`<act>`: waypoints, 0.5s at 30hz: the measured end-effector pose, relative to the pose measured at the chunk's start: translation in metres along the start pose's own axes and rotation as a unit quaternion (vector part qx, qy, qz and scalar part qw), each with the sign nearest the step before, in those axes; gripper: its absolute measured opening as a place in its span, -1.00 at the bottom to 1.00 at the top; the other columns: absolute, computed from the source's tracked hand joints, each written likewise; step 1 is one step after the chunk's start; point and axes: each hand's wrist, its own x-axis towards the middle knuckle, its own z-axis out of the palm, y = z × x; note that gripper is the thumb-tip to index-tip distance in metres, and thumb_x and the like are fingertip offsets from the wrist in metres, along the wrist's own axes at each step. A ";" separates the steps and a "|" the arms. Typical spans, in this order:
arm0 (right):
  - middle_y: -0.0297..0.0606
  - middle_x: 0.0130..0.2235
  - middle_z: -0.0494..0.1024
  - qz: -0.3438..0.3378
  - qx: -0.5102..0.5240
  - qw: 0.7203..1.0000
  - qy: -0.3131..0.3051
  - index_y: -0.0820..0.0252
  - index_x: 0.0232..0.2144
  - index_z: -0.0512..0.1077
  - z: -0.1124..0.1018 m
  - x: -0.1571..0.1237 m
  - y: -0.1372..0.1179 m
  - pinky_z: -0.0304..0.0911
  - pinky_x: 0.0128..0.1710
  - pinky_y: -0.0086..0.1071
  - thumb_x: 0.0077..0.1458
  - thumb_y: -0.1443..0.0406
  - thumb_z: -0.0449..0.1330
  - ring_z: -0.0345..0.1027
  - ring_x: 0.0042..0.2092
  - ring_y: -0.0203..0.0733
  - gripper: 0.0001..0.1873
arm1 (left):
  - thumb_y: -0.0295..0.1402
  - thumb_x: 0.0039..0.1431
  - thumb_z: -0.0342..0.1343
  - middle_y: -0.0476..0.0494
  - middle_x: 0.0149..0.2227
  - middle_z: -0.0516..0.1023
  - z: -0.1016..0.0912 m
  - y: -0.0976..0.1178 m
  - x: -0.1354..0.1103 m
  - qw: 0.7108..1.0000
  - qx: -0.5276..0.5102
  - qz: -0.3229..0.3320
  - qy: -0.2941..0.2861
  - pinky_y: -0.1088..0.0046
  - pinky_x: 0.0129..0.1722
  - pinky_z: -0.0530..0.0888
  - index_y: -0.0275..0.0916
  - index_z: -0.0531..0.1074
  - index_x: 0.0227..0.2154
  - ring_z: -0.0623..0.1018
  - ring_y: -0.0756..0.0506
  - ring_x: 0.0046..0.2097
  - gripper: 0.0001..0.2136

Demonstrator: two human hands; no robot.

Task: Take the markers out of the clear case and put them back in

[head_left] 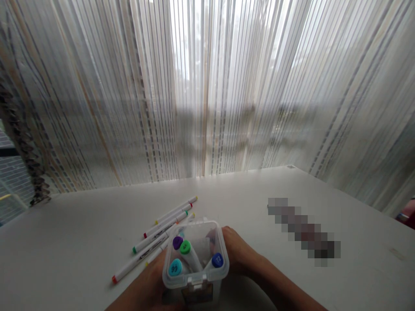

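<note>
A clear plastic box (223, 276) stands upright and uncovered at the front, tilted slightly so its inside shows. Several capped markers stand in it: a purple cap (177, 242), a green cap (185, 247), a light blue cap (175, 268) and a dark blue cap (217, 260) numbered 72. My left hand (157, 276) is closed around the box's left side, its fingers mostly hidden behind the wall. On the right side, my right hand (231, 246) grips the box, with fingertips out of sight. Left of the box lie several white markers (152, 249) in a slanting row.
The white table (81, 233) reaches back to sheer striped curtains (207, 86) in front of a window. A long, blurred-out object (304, 229) lies on the table at the right. A dark patterned drape (29, 160) hangs at the far left.
</note>
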 end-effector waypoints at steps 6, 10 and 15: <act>-0.31 -0.55 0.38 -0.004 0.002 1.000 0.006 0.30 -0.60 0.37 0.001 0.000 0.001 -0.02 -0.52 -0.52 -0.06 0.44 0.00 0.05 -0.55 -0.39 -0.82 | -0.33 -0.10 0.25 -0.04 -0.02 0.48 0.001 -0.001 0.000 1.000 0.009 0.011 0.006 0.32 0.18 0.15 -0.09 0.40 -0.03 0.25 -0.27 0.16 -0.52; -0.31 -0.56 0.38 -0.003 -0.006 1.000 0.008 0.30 -0.59 0.39 0.000 0.000 0.000 -0.02 -0.51 -0.51 -0.06 0.44 0.01 0.04 -0.56 -0.39 -0.81 | -0.36 -0.10 0.23 -0.05 -0.04 0.49 -0.002 0.001 0.001 1.000 -0.008 0.021 0.004 0.31 0.18 0.14 -0.08 0.41 -0.04 0.24 -0.26 0.16 -0.54; -0.32 -0.57 0.40 0.006 -0.006 1.000 0.000 0.29 -0.57 0.41 -0.003 -0.001 -0.002 -0.05 -0.53 -0.51 -0.04 0.43 0.00 0.04 -0.56 -0.38 -0.80 | -0.18 0.00 0.16 -0.06 -0.15 0.55 0.003 -0.010 -0.003 0.998 -0.064 -0.008 -0.012 0.27 0.09 0.30 -0.05 0.47 -0.11 0.37 -0.24 0.07 -0.65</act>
